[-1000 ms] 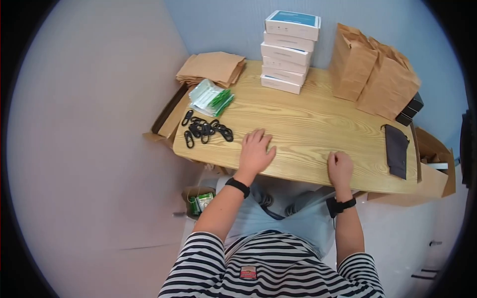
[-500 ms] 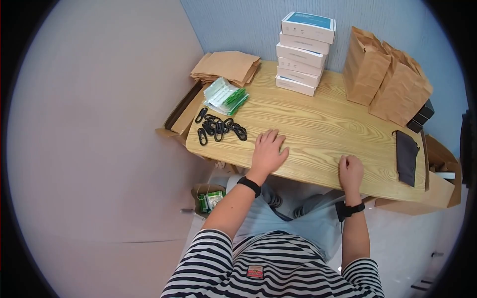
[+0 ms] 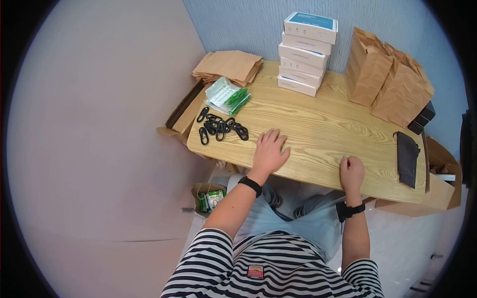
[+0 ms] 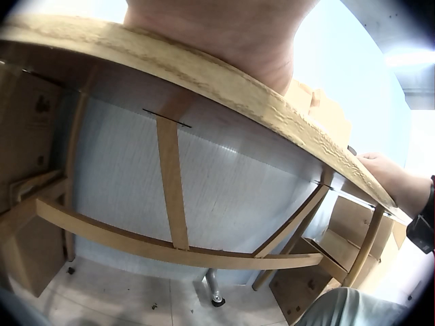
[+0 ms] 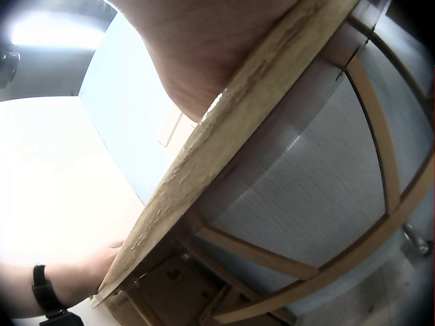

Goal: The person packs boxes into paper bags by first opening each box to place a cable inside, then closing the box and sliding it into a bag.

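Note:
My left hand [image 3: 270, 153] rests palm down near the front edge of the wooden table [image 3: 318, 129], fingers spread and holding nothing. Just left of its fingertips lies a cluster of coiled black cables [image 3: 221, 126]. Farther right, also by the front edge, my right hand [image 3: 352, 174] rests on the tabletop with its fingers curled in and nothing seen in them. To its right lies a dark grey pouch [image 3: 407, 159]. Both wrist views look mostly under the table edge; the fingers of the near hand are hidden there.
White boxes [image 3: 304, 64] stand in a tall stack at the back. Brown paper bags [image 3: 387, 79] stand back right, beside black boxes [image 3: 422, 117]. Flat paper bags [image 3: 228, 66] and green-and-clear packets [image 3: 226, 97] lie back left. Cardboard boxes [image 3: 432, 196] flank the table.
The head view has shifted, so the table and everything on it appears farther right. Both hands keep their places on the tabletop.

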A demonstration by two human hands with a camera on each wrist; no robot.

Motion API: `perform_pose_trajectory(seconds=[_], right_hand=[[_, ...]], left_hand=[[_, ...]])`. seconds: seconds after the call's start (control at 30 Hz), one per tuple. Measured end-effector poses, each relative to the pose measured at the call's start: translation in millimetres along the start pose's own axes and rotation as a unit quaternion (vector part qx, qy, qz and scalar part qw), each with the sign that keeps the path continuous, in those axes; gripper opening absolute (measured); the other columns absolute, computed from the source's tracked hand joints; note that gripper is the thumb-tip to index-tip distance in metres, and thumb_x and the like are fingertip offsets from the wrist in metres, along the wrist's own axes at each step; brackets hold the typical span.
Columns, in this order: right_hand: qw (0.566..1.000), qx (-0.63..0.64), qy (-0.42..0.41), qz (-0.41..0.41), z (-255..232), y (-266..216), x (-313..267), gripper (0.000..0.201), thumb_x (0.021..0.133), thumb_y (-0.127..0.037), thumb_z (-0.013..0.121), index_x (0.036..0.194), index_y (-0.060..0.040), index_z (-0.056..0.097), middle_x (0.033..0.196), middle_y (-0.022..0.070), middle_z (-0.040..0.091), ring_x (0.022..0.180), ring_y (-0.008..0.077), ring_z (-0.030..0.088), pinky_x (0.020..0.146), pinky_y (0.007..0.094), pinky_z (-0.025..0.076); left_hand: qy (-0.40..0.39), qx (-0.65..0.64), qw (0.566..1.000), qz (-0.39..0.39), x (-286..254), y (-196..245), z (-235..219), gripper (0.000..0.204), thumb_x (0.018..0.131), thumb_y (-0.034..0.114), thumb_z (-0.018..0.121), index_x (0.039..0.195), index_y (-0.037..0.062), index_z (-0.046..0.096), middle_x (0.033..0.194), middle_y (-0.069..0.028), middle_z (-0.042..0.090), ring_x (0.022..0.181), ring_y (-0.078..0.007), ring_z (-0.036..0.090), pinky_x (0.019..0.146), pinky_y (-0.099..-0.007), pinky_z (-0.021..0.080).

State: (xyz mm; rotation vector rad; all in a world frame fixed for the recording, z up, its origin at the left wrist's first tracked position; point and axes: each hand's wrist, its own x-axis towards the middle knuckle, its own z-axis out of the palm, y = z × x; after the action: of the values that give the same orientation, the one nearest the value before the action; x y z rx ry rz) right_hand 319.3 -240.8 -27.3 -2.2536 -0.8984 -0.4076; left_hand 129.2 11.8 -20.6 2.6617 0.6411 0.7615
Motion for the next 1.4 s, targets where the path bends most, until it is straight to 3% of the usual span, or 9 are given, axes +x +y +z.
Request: perform_pose_trajectory(seconds=[0.47, 0.57, 0.63, 0.77, 0.83, 0.97, 1.03, 1.23, 1.4], right_hand=[[1.0, 0.012, 0.01, 0.012, 1, -1, -2, 0.03, 0.094, -0.019, 0.067, 0.071, -0.0006, 0.06, 0.073, 0.0178, 0.06, 0.073, 0.0393, 0.058, 0.067, 0.0493, 0.044], [1.0, 0.005, -0.005, 0.021, 0, -2, -1, 0.026, 0.094, -0.02, 0.067, 0.076, -0.001, 0.065, 0.074, 0.0179, 0.062, 0.073, 0.0392, 0.06, 0.068, 0.0492, 0.045], [0.992, 0.061, 0.005, 0.109, -6, -14, 0, 0.022, 0.094, -0.022, 0.067, 0.087, -0.0013, 0.07, 0.076, 0.0181, 0.064, 0.075, 0.0387, 0.062, 0.069, 0.0488, 0.047], [0.997, 0.026, 0.008, 0.078, -3, -9, -2, 0.022, 0.094, -0.022, 0.066, 0.099, -0.0015, 0.071, 0.077, 0.0184, 0.066, 0.076, 0.0379, 0.063, 0.07, 0.0484, 0.048], [1.0, 0.016, 0.002, 0.014, 2, 0, -2, 0.022, 0.095, -0.022, 0.066, 0.098, -0.0012, 0.071, 0.078, 0.0188, 0.067, 0.076, 0.0376, 0.063, 0.07, 0.0486, 0.048], [0.999, 0.019, 0.017, 0.036, -2, -8, 0, 0.021, 0.094, -0.021, 0.067, 0.091, -0.001, 0.071, 0.079, 0.0186, 0.067, 0.075, 0.0373, 0.063, 0.07, 0.0484, 0.048], [0.999, 0.032, 0.004, 0.029, 0, -5, 0, 0.024, 0.093, -0.02, 0.067, 0.08, -0.0006, 0.067, 0.075, 0.0189, 0.065, 0.073, 0.0386, 0.061, 0.068, 0.049, 0.046], [1.0, 0.01, 0.012, -0.003, 0, 0, 0, 0.034, 0.095, -0.022, 0.066, 0.071, 0.0007, 0.057, 0.069, 0.0204, 0.057, 0.067, 0.0406, 0.056, 0.063, 0.0497, 0.043], [1.0, 0.011, 0.013, 0.001, 0, -5, -1, 0.032, 0.094, -0.021, 0.066, 0.071, -0.0004, 0.058, 0.07, 0.0205, 0.059, 0.069, 0.0416, 0.057, 0.064, 0.0506, 0.044]], left_hand=[[0.006, 0.001, 1.0, 0.0, -2, -1, 3, 0.043, 0.089, 0.034, 0.067, 0.123, 0.0082, 0.069, 0.14, -0.018, 0.057, 0.139, -0.0349, 0.047, 0.119, -0.0513, 0.03], [0.004, -0.001, 1.0, 0.001, -1, 0, 1, 0.043, 0.089, 0.034, 0.067, 0.123, 0.0084, 0.068, 0.14, -0.0181, 0.057, 0.138, -0.0347, 0.047, 0.119, -0.0512, 0.03], [0.002, 0.002, 1.0, -0.001, -1, 0, 2, 0.043, 0.089, 0.034, 0.067, 0.123, 0.0085, 0.068, 0.14, -0.0182, 0.057, 0.138, -0.0346, 0.047, 0.119, -0.0513, 0.03], [0.004, 0.0, 1.0, -0.002, -1, 1, 1, 0.043, 0.089, 0.034, 0.067, 0.123, 0.0086, 0.069, 0.14, -0.0181, 0.057, 0.139, -0.0345, 0.046, 0.119, -0.0513, 0.031], [-0.002, 0.002, 1.0, -0.004, 0, 1, 0, 0.042, 0.089, 0.034, 0.067, 0.123, 0.0086, 0.069, 0.14, -0.018, 0.058, 0.139, -0.0345, 0.046, 0.119, -0.0514, 0.031], [0.001, -0.002, 1.0, -0.003, 0, 0, 1, 0.042, 0.089, 0.034, 0.067, 0.122, 0.0087, 0.069, 0.14, -0.0179, 0.058, 0.139, -0.0345, 0.046, 0.119, -0.0516, 0.03], [0.002, 0.0, 1.0, -0.003, 0, 0, 1, 0.042, 0.089, 0.034, 0.067, 0.122, 0.0086, 0.069, 0.14, -0.0178, 0.058, 0.139, -0.0346, 0.046, 0.119, -0.0516, 0.03], [0.002, -0.001, 1.0, -0.003, 0, 1, 0, 0.042, 0.088, 0.034, 0.067, 0.122, 0.0088, 0.07, 0.139, -0.0178, 0.058, 0.14, -0.0348, 0.046, 0.119, -0.0516, 0.031], [0.012, -0.005, 1.0, -0.001, -2, 0, 0, 0.041, 0.088, 0.033, 0.067, 0.121, 0.0085, 0.07, 0.139, -0.0175, 0.059, 0.136, -0.0355, 0.049, 0.118, -0.0518, 0.032]])
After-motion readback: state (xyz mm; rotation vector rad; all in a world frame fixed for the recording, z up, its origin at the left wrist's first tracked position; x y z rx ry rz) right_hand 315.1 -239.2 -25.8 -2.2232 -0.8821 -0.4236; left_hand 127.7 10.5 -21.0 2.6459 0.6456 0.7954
